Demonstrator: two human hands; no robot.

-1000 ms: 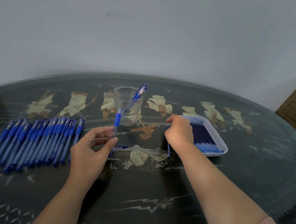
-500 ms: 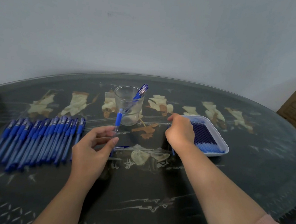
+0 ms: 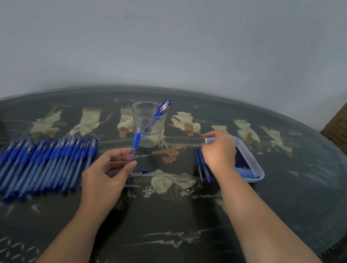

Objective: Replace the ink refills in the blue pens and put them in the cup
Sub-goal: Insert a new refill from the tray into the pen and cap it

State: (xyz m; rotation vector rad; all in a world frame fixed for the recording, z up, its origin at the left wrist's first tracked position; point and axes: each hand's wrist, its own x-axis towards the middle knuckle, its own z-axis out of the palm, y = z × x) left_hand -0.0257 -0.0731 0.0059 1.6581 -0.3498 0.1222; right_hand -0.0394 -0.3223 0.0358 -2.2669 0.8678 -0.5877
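On the table (image 3: 180, 227) a row of blue pens (image 3: 42, 165) lies left, the refill tray (image 3: 253, 156) right, the glass cup (image 3: 146, 118) between; my left hand (image 3: 104, 179) pinches a pen barrel (image 3: 136, 142) upright before the cup; my right hand (image 3: 219, 152) curls over the tray, whether grasping I cannot tell.

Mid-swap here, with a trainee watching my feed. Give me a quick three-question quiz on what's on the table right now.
1. Fill the blank: in the view, the row of pens lies to the ___ of the cup.
2. Pick one: the left hand grips A) a pen, B) the tray, C) the cup.
3. True or false: the cup is empty.
Key: 1 left. 2 A, held between thumb and fingers. 3 false; leaning pens stand in it.
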